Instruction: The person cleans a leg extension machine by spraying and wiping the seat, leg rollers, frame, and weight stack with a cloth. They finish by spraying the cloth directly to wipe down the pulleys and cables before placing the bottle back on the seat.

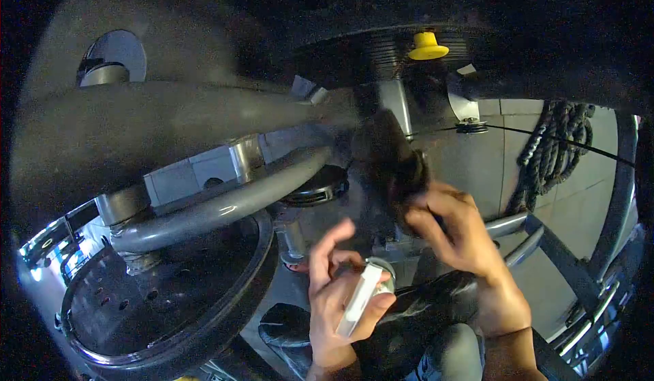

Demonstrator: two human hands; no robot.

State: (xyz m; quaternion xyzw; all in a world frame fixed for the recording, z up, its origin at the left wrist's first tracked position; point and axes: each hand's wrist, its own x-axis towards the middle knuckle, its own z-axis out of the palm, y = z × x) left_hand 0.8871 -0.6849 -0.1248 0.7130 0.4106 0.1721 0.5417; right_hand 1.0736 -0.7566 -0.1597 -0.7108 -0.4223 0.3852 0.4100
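Low in the middle of the head view, my left hand [340,302] has its fingers curled round a small white and clear container [361,299], with the index finger raised off it. To the right and higher up, my right hand [456,234] is closed, its fingertips at a dark part [402,170] of the machine. What the fingertips pinch there is dark and blurred, so I cannot make it out. A thick grey curved tube [225,210] lies to the left of both hands.
A yellow knob [427,46] sticks out above. A large round black disc [170,292] fills the lower left. At the right, a coiled dark rope [558,142] lies on the tiled floor, a thin cable crosses it, and a metal frame [613,204] stands beyond. My knee [460,354] is below.
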